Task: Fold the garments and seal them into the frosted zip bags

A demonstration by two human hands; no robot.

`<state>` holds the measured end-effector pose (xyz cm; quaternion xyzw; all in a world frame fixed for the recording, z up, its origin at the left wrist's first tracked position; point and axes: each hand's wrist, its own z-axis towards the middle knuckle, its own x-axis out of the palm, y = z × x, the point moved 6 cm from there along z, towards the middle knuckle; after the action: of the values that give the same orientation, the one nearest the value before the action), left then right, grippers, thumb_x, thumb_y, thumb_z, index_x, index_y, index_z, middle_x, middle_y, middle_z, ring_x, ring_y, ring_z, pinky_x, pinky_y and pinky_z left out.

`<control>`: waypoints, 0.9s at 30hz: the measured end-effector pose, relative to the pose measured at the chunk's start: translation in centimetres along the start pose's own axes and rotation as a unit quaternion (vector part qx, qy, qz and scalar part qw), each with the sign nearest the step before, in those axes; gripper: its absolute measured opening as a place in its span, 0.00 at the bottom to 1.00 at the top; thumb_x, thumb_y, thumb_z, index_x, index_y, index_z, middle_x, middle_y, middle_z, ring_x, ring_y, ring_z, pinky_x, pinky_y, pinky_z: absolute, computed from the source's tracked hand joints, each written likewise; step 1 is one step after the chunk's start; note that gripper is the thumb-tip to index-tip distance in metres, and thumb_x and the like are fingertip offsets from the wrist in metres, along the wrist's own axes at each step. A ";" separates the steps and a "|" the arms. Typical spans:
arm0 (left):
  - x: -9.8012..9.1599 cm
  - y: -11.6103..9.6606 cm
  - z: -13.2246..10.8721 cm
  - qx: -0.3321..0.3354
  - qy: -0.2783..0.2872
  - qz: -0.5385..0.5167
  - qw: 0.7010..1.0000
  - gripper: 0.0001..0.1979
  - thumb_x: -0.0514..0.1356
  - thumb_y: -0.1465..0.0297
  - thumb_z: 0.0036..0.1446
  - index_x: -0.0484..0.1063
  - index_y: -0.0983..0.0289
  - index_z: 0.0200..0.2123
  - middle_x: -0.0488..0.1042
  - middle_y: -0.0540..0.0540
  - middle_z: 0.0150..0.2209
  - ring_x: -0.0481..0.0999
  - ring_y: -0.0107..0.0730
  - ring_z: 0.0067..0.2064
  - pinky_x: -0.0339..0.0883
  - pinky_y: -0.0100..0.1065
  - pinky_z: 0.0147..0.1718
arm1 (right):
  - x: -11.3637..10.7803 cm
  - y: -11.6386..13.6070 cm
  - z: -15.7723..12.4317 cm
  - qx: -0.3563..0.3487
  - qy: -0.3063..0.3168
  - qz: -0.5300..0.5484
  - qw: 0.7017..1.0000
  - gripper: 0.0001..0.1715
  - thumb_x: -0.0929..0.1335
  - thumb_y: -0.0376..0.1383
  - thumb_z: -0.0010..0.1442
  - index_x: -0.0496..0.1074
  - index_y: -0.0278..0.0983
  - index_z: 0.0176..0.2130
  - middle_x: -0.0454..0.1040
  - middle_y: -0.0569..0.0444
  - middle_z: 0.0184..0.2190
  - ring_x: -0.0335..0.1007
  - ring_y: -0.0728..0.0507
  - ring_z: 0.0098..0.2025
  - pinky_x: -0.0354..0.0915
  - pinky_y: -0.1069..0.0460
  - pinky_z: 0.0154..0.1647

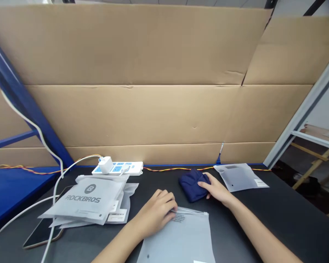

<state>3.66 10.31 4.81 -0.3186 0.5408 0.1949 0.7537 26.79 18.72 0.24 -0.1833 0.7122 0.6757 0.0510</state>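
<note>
the navy cloth (194,185) is touched by the right hand's (218,190) open fingers; the frosted bag (178,239), lower center, is reached by the left hand (155,213), fingers curled, any grip unclear.

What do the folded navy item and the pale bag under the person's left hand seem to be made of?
The folded navy bundle looks like soft textile, matte with rounded, pliable folds; the exact fibre can't be told. The translucent pale grey bag looks like thin frosted plastic film, with a matte finish, a slight sheen along its creases and a press-seal strip at its mouth.
</note>
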 end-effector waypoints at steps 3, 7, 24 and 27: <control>0.1 0.0 0.1 -0.005 -0.002 0.000 1.000 0.04 0.56 0.75 0.65 0.68 0.60 0.36 0.72 0.50 0.37 0.70 0.35 0.40 0.59 0.35 0.43 | 0.3 -0.6 -0.4 -0.013 -0.008 0.060 0.998 0.26 0.70 0.47 0.58 0.65 0.42 0.53 0.74 0.53 0.40 0.72 0.46 0.32 0.71 0.54 0.24; 0.1 -0.2 0.1 -0.023 0.003 -0.042 0.999 0.08 0.49 0.75 0.67 0.66 0.60 0.37 0.72 0.51 0.36 0.70 0.36 0.39 0.62 0.35 0.40 | 0.3 -0.6 -1.7 0.006 0.010 0.203 0.979 0.25 0.71 0.45 0.59 0.66 0.42 0.53 0.74 0.50 0.46 0.74 0.40 0.43 0.76 0.47 0.37; 0.8 1.0 0.6 -0.060 -0.098 -0.111 0.987 0.07 0.49 0.72 0.69 0.66 0.59 0.39 0.73 0.49 0.37 0.68 0.33 0.39 0.56 0.40 0.51 | 2.8 2.2 -3.7 -0.030 0.116 0.204 0.972 0.31 0.72 0.42 0.56 0.63 0.45 0.57 0.70 0.52 0.52 0.73 0.40 0.45 0.76 0.46 0.38; 0.8 0.8 0.6 -0.054 -0.100 -0.100 0.989 0.08 0.48 0.73 0.69 0.66 0.60 0.39 0.73 0.49 0.37 0.68 0.32 0.38 0.53 0.40 0.51 | 3.7 2.5 -4.1 -0.036 0.150 0.198 0.968 0.29 0.71 0.39 0.57 0.63 0.46 0.56 0.70 0.52 0.52 0.71 0.39 0.51 0.73 0.45 0.43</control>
<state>3.87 11.25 3.95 -0.3905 0.4171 0.1786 0.8010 23.27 14.05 1.80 -0.1395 0.7087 0.6628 -0.1976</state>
